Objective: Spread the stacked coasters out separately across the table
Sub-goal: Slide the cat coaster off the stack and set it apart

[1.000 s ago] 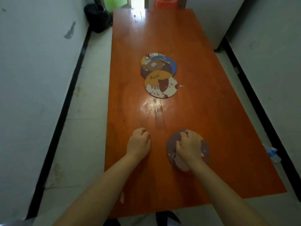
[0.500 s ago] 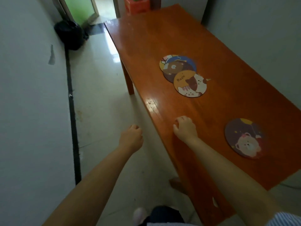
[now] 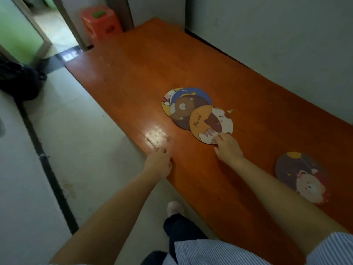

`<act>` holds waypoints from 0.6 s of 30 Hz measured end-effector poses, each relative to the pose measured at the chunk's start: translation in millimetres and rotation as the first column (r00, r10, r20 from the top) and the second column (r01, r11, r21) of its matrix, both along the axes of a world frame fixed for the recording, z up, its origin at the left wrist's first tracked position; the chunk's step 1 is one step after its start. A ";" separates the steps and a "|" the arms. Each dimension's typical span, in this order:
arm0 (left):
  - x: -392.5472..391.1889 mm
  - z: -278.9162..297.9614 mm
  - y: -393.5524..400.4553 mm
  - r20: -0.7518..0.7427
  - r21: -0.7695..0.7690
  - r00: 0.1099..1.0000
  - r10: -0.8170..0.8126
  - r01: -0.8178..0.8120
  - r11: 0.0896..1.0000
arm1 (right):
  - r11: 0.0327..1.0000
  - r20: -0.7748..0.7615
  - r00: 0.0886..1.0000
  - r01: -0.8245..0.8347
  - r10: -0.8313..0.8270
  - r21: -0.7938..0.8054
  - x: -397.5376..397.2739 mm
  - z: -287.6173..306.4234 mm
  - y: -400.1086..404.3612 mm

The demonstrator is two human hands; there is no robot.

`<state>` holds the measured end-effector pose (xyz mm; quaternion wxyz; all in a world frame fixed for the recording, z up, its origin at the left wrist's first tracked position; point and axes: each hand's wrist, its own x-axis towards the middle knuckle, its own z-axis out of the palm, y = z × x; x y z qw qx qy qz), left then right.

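Observation:
Several round coasters overlap in a fanned pile on the orange wooden table (image 3: pixel 145 60). The orange "Meow" cat coaster (image 3: pixel 210 124) lies on top at the near end, over a brown bear coaster (image 3: pixel 184 109), a blue one (image 3: pixel 193 92) and a yellow one (image 3: pixel 166 101). A dark purple bear coaster (image 3: pixel 301 176) lies apart, near the front right. My right hand (image 3: pixel 228 147) rests with its fingertips on the near rim of the Meow coaster. My left hand (image 3: pixel 159 162) sits loosely curled at the table's left edge, holding nothing.
A white wall runs close along the table's right side. An orange plastic stool (image 3: pixel 101 23) stands beyond the far end, by a doorway. A black bag (image 3: pixel 19 81) lies on the tiled floor at left. My leg and shoe (image 3: pixel 174 208) are below the table edge.
My right hand left the purple bear coaster at the front right and reached forward to the Meow coaster. My left hand came back to the table's edge. The view swung left.

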<state>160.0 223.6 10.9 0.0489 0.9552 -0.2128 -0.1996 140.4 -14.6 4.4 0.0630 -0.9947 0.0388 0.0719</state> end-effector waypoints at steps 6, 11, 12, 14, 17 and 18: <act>68.8 -4.2 6.9 0.033 -0.011 0.989 -0.144 0.144 0.990 | 0.983 -0.003 0.993 -0.121 0.122 -0.134 9.2 -11.1 -5.0; 114.5 -7.6 2.0 -0.030 -0.080 0.961 -0.276 0.273 0.959 | 0.979 -0.085 0.994 -0.086 0.071 -0.184 13.9 -10.9 2.5; 121.3 -6.6 -0.5 -0.062 -0.106 0.955 -0.291 0.283 0.953 | 0.984 -0.071 0.997 -0.030 0.017 -0.176 16.8 -5.3 8.6; 130.7 -4.3 -5.3 -0.137 -0.185 0.942 -0.305 0.278 0.943 | 0.979 -0.055 0.986 0.150 -0.159 -0.135 18.2 8.6 27.7; 135.8 -0.4 -12.9 -0.400 -0.338 0.878 -0.261 0.124 0.933 | 0.898 -0.088 0.894 0.435 -0.439 -0.063 7.2 25.4 72.1; 134.5 1.3 -15.6 -0.544 -0.368 0.808 -0.227 0.014 0.930 | 0.889 -0.138 0.879 0.457 -0.457 -0.031 3.0 27.8 91.0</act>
